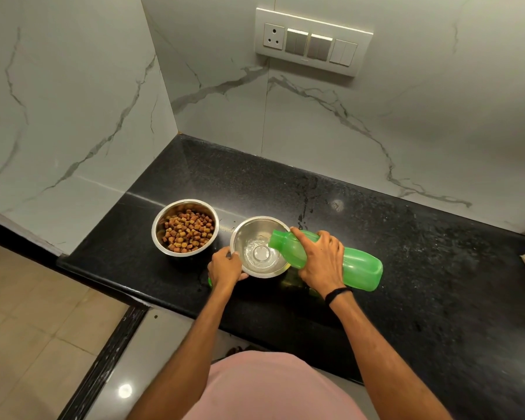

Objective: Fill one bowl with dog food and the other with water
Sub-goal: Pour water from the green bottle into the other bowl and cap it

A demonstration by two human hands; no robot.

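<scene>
Your right hand (pixel 319 262) curls round tipped green bottle (pixel 361 268) over water bowl (pixel 249 231). Your left hand (pixel 225 267) grips bowl rim, 8 o'clock. Food bowl (pixel 159 233) at 10 o'clock.

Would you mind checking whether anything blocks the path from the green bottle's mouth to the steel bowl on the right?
Nothing visible does. The green bottle, tilted in the right hand, has its mouth over the open steel bowl; the left hand grips only its near rim, and the kibble bowl stands aside.
</scene>
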